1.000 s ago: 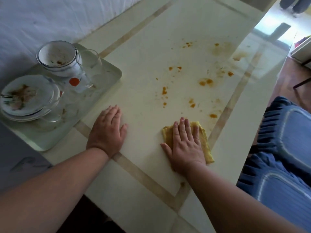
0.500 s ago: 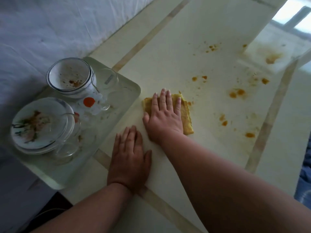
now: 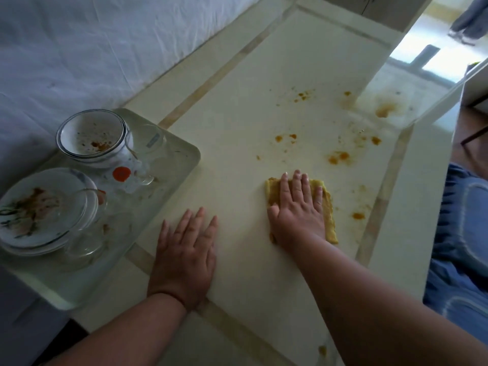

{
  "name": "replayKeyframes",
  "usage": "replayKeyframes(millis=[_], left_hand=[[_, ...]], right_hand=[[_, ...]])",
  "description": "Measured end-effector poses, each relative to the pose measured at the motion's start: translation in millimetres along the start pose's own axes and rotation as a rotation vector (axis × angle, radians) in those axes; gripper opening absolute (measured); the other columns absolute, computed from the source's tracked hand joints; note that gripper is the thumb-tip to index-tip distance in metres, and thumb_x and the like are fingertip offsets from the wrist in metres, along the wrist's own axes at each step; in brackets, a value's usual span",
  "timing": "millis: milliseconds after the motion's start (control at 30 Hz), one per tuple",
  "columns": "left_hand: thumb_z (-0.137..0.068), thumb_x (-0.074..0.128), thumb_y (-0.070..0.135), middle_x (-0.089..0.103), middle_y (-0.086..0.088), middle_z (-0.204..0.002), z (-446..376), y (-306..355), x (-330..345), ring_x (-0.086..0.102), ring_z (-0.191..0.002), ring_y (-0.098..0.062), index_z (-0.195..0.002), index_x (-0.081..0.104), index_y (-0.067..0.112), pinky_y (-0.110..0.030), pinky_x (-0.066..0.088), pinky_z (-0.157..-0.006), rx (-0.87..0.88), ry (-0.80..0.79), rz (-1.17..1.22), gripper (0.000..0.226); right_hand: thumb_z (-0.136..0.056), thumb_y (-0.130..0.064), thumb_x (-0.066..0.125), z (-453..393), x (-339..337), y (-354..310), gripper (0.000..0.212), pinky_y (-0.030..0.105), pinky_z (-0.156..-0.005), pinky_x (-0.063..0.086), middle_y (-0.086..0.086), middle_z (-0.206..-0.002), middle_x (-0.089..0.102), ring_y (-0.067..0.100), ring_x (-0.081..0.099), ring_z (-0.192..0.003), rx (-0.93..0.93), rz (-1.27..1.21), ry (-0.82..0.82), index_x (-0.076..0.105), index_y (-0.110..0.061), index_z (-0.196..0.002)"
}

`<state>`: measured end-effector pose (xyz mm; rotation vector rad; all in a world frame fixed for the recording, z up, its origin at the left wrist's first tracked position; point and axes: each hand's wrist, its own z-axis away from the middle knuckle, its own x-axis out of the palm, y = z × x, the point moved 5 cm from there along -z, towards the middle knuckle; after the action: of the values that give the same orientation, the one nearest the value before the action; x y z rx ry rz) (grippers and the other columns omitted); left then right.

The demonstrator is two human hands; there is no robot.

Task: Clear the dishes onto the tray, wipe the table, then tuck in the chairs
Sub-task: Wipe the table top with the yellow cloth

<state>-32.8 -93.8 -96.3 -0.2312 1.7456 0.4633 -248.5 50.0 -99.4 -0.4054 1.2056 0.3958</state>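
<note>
My right hand (image 3: 297, 210) lies flat, fingers spread, pressing a folded yellow cloth (image 3: 328, 212) onto the cream table (image 3: 237, 107). My left hand (image 3: 186, 249) rests flat on the table beside the tray, holding nothing. Orange sauce stains (image 3: 339, 157) dot the table beyond and to the right of the cloth. The pale tray (image 3: 184, 159) at the left carries stacked dirty bowls (image 3: 91, 136), stacked plates (image 3: 37, 207) and clear glasses (image 3: 142, 146).
A chair with a blue ruffled cushion (image 3: 464, 223) stands at the table's right edge. A white cloth-covered surface (image 3: 92, 48) runs along the left side. Someone's legs (image 3: 470, 19) show on the floor at the far top right.
My right hand has slid the cloth from beside the tray back to the right, toward the stains near the right border. My left hand has stayed flat next to the tray.
</note>
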Motion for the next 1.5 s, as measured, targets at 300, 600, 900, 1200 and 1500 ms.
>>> replayKeyframes(millis=[300,600,900,1200,1500], left_hand=[[-0.099,0.041,0.039,0.059,-0.010,-0.158,-2.0,4.8,-3.8,0.054,-0.148,-0.035,-0.145,0.068,0.024,-0.065,0.033,-0.120,-0.031,-0.054,-0.022,0.055],[-0.111,0.027,0.032,0.033,-0.012,-0.176,1.9,22.9,5.2,0.025,-0.163,-0.042,-0.163,0.044,0.021,-0.064,0.022,-0.127,-0.174,-0.240,-0.076,0.056],[-0.099,0.037,0.028,0.049,-0.027,-0.162,17.1,20.7,9.3,0.042,-0.153,-0.050,-0.146,0.064,0.004,-0.065,0.022,-0.126,-0.229,-0.021,0.126,0.060],[-0.096,0.044,0.020,0.060,-0.029,-0.151,16.2,10.8,13.4,0.053,-0.146,-0.047,-0.132,0.072,-0.003,-0.059,0.029,-0.126,-0.219,0.130,0.212,0.051],[-0.092,0.045,0.042,0.048,-0.028,-0.163,16.6,15.9,10.9,0.041,-0.154,-0.048,-0.144,0.064,-0.001,-0.065,0.023,-0.129,-0.154,0.039,0.154,0.070]], right_hand=[[-0.091,-0.056,0.000,116.2,24.1,104.4,0.089,0.052,-0.133,-0.019,0.005,-0.176,-0.037,0.022,-0.036,-0.162,0.068,0.040,-0.048,-0.025,-0.024,-0.170],[-0.090,-0.056,-0.005,215.5,52.7,129.2,0.089,0.056,-0.132,-0.019,0.008,-0.173,-0.043,0.025,-0.042,-0.159,0.003,0.055,-0.106,-0.029,-0.020,-0.168],[-0.100,-0.082,0.002,260.7,69.1,46.6,0.100,0.064,-0.127,-0.024,0.014,-0.173,-0.041,0.030,-0.045,-0.157,-0.193,0.058,-0.173,-0.024,-0.015,-0.168],[-0.103,-0.077,0.004,161.2,46.0,21.7,0.092,0.061,-0.131,-0.017,0.010,-0.179,-0.028,0.027,-0.034,-0.163,-0.253,0.042,-0.040,-0.013,-0.020,-0.173],[-0.100,-0.074,-0.008,143.9,35.5,110.9,0.088,0.052,-0.134,-0.016,0.002,-0.177,-0.033,0.020,-0.035,-0.162,-0.058,0.088,-0.033,-0.017,-0.027,-0.173]])
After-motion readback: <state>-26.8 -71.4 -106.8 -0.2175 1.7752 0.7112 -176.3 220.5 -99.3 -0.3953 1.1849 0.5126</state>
